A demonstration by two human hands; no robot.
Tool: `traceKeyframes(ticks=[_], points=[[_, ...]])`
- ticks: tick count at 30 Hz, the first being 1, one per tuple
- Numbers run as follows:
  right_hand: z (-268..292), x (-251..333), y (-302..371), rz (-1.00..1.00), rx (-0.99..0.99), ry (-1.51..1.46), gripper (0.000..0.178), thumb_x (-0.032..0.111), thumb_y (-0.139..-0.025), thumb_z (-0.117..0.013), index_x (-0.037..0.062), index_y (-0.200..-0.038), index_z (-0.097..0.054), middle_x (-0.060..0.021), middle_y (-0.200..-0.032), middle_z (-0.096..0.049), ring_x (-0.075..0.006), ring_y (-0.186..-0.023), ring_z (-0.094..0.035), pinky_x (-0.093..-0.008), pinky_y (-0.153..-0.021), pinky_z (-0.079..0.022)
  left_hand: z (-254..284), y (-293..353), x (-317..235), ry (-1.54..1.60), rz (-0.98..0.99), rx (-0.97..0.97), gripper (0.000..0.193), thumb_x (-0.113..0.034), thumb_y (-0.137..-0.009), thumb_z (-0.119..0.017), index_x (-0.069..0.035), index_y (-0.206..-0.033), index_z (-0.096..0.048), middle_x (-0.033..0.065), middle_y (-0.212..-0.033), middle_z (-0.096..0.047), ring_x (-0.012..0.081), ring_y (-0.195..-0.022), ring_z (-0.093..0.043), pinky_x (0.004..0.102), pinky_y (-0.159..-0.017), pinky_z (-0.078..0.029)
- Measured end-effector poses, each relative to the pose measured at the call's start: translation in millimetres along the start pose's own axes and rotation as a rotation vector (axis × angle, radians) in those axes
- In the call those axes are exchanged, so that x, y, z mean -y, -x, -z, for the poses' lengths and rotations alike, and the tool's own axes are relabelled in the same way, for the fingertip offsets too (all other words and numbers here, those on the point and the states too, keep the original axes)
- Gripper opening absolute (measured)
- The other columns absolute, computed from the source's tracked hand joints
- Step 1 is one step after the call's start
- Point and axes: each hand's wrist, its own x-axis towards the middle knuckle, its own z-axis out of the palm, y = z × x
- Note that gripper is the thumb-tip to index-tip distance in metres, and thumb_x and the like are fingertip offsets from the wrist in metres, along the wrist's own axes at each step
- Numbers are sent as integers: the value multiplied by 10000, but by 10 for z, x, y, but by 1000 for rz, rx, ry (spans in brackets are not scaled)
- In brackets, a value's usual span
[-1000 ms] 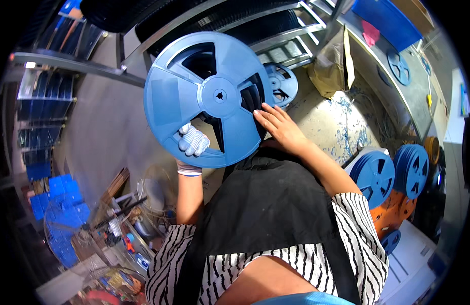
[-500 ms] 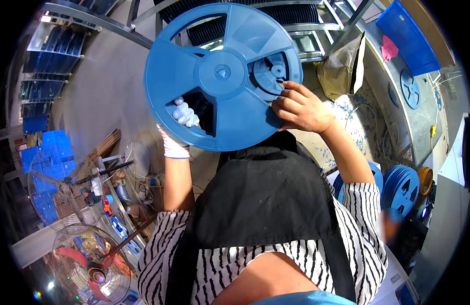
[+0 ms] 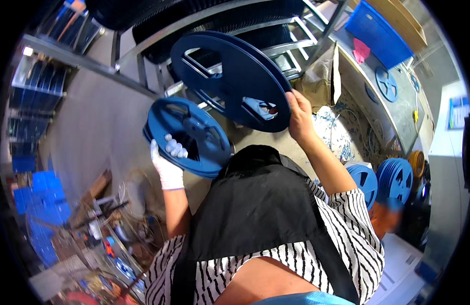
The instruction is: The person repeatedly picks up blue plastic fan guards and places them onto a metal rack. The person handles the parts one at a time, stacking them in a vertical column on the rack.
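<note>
My left hand (image 3: 169, 175), in a white glove, grips a blue plastic reel (image 3: 207, 161) at its lower left, with fingertips curled through a window in the disc. The reel's edge shows more than one layer; I cannot tell how many discs are there. My bare right hand (image 3: 300, 118) pinches the right rim of another blue reel (image 3: 232, 76), larger in view and steeply tilted. This one hangs farther off and to the right, partly above the left reel. Through its lower window something light blue and reddish shows.
Beyond the reels stands a metal rack (image 3: 281, 53) of dark discs. At right are a workbench (image 3: 392, 109) with a blue bin (image 3: 380, 33), a paper sack (image 3: 319, 76) and stacked blue reels (image 3: 395, 180). Blue boxes (image 3: 44, 203) and clutter lie at left.
Both hands were on what looked like one face-on blue reel. Now two reels are apart: the right hand's is tilted and raised, the left hand's sits lower left. My view has shifted.
</note>
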Motion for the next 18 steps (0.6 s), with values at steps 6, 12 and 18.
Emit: traceKeyframes(ticks=[6, 12, 18], points=[[-373, 106, -152, -77, 61, -58, 274, 237, -966, -540, -15, -1067, -576, -55, -908, -623, -132, -789, -625, -258, -721, -524, 438, -33, -225, -32, -17, -232, 423, -497, -881, -539, -83, -957, -570, -20, -662, -463, 131, -572, -421, 304, -565, -382], [-431, 285, -361, 83, -48, -265, 359, 318, -994, -454, -18, -1006, -579, -63, -836, -587, -145, -724, -597, -346, -731, -566, 788, -75, -476, 86, -94, -343, 458, -511, -871, -532, -68, -955, -614, -17, -671, -542, 153, -597, -518, 331, -583, -468], [-854, 740, -720, 315, -90, -393, 251, 251, -933, -489, 9, -953, -553, -46, -779, -468, -153, -683, -497, -336, -692, -549, 921, -150, -438, 49, -109, -504, 357, -418, -861, -617, -66, -898, -569, 25, -759, -527, 192, -706, -511, 380, -685, -479]])
